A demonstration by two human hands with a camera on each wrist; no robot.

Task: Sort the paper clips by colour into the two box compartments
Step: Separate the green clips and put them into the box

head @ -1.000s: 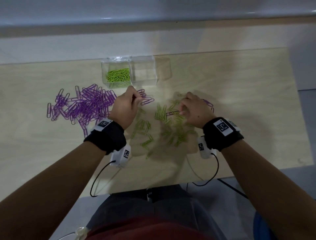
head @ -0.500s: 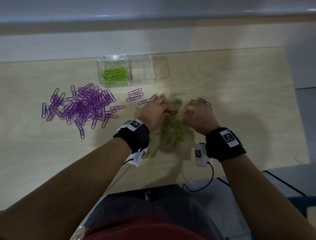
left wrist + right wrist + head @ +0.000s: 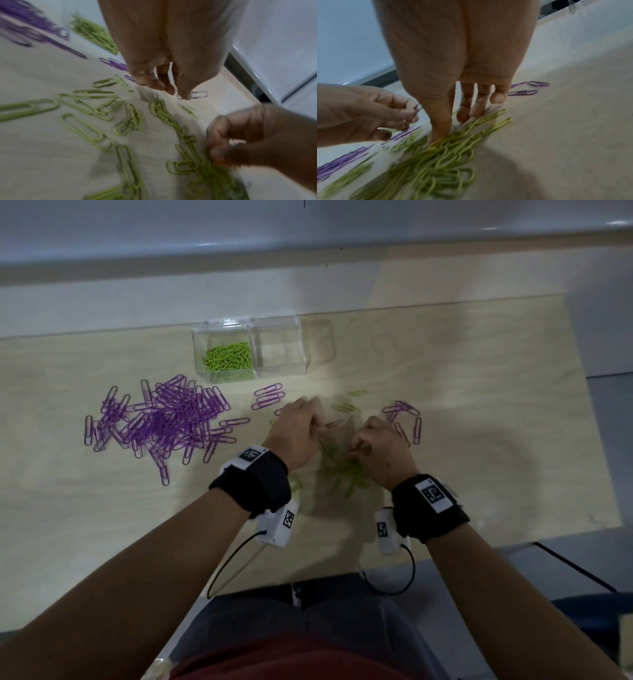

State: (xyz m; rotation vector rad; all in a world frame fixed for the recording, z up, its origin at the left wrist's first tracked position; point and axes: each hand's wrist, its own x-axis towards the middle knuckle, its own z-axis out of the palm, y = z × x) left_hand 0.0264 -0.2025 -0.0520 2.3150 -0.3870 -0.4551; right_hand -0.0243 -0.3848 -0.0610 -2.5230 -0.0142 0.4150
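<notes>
A clear two-compartment box [image 3: 224,327] stands at the back of the table; its left compartment holds green paper clips [image 3: 227,358], and its right compartment [image 3: 281,350] looks bare. A big heap of purple clips [image 3: 164,419] lies to the left. Loose green clips [image 3: 342,472] lie in the middle between my hands. My left hand [image 3: 318,428] pinches a single purple clip [image 3: 417,108] between thumb and fingers just above the green pile. My right hand [image 3: 452,124] has thumb and curled fingers down in the green clips [image 3: 447,146], gathering a bunch of them.
A few purple clips [image 3: 269,398] lie in front of the box, and a few more purple clips [image 3: 404,414] lie right of my right hand. The wooden table's near edge [image 3: 308,573] runs just behind my wrists. A pale wall borders the far side.
My left hand came right from the purple clips near the box to the green pile. My right hand drew in over the green clips.
</notes>
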